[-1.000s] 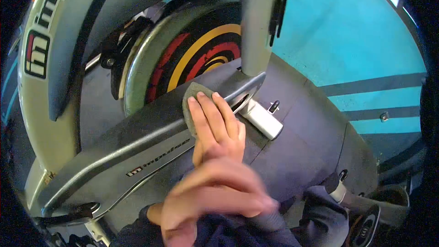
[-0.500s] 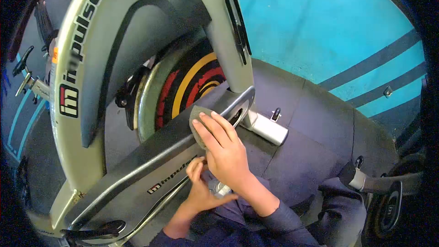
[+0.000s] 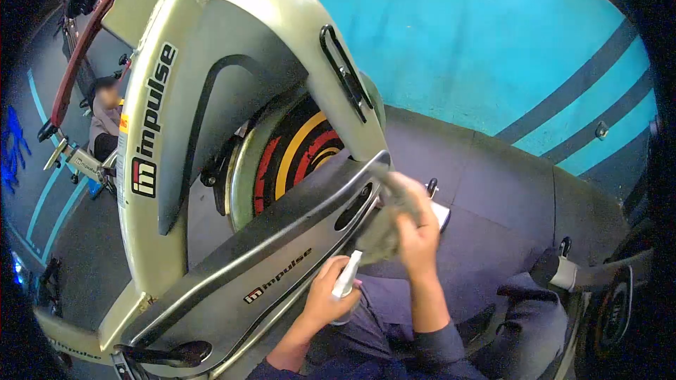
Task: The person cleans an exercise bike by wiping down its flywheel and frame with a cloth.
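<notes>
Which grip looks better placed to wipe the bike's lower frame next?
Right, most likely: the right grip holds the grey cloth close to the lower frame, while the left grip is taken up with the white-topped bottle.

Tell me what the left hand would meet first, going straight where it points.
Beyond the spray bottle it grips, likely the grey cloth in the right hand; depth is unclear.

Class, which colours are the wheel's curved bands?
The wheel's bands: red, yellow and black. The head view shows them best.
</notes>
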Demonstrator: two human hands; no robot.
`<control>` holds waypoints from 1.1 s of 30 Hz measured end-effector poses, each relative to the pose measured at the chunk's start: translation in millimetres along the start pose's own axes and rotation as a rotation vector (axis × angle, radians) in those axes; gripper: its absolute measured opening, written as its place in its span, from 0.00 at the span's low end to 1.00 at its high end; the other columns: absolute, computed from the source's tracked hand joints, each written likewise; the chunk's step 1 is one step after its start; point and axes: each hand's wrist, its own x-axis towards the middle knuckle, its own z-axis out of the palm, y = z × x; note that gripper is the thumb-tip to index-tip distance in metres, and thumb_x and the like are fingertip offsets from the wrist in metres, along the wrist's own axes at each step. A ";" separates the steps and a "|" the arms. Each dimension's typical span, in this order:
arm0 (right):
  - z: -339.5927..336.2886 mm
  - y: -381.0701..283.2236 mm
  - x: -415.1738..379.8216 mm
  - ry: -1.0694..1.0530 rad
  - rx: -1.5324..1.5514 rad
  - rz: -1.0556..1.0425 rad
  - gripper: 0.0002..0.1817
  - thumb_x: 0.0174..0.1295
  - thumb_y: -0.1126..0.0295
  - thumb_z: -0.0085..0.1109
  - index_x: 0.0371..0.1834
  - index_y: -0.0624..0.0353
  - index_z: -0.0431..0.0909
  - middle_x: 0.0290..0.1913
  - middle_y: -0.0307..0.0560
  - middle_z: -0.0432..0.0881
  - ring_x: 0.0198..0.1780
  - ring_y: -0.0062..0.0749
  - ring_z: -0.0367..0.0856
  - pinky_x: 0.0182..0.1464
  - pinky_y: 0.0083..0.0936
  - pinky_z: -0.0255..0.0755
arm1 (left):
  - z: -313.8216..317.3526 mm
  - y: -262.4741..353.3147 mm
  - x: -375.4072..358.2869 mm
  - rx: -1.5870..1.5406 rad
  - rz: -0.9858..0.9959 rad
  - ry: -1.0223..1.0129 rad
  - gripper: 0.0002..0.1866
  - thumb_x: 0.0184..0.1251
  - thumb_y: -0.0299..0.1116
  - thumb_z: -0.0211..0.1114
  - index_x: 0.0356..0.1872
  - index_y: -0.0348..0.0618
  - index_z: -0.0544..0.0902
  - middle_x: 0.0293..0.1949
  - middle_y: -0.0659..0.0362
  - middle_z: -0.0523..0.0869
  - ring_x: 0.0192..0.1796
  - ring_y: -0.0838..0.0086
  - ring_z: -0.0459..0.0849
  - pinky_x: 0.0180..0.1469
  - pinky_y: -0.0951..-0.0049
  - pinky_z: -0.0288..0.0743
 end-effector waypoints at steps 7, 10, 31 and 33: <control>-15.8 -21.1 21.6 0.250 -0.018 -0.021 0.26 0.59 0.80 0.51 0.64 0.64 0.71 0.63 0.52 0.73 0.66 0.39 0.69 0.69 0.32 0.58 | -5.7 1.6 8.9 -0.191 -0.031 -0.094 0.20 0.48 0.28 0.70 0.45 0.34 0.79 0.40 0.51 0.81 0.41 0.60 0.84 0.45 0.67 0.76; 4.9 -34.1 32.3 0.079 -0.275 -0.227 0.28 0.57 0.78 0.53 0.65 0.65 0.70 0.63 0.57 0.72 0.67 0.47 0.67 0.70 0.37 0.56 | -9.2 1.2 23.7 -0.140 0.020 -0.101 0.17 0.49 0.27 0.69 0.43 0.35 0.80 0.38 0.55 0.81 0.38 0.67 0.84 0.43 0.70 0.77; 117.0 -27.1 42.7 -0.661 -0.831 -0.455 0.32 0.53 0.73 0.60 0.64 0.70 0.68 0.66 0.66 0.69 0.67 0.51 0.71 0.56 0.36 0.68 | 25.6 -76.9 37.0 -0.373 0.277 -0.440 0.22 0.52 0.32 0.65 0.50 0.37 0.80 0.47 0.48 0.83 0.49 0.56 0.82 0.54 0.61 0.73; 118.8 -26.2 43.5 -0.655 -0.835 -0.405 0.33 0.54 0.72 0.59 0.65 0.71 0.66 0.66 0.68 0.67 0.67 0.53 0.69 0.57 0.37 0.68 | 17.9 -69.6 39.4 -0.363 0.316 -0.377 0.21 0.52 0.31 0.65 0.50 0.37 0.80 0.47 0.48 0.82 0.48 0.55 0.82 0.53 0.61 0.74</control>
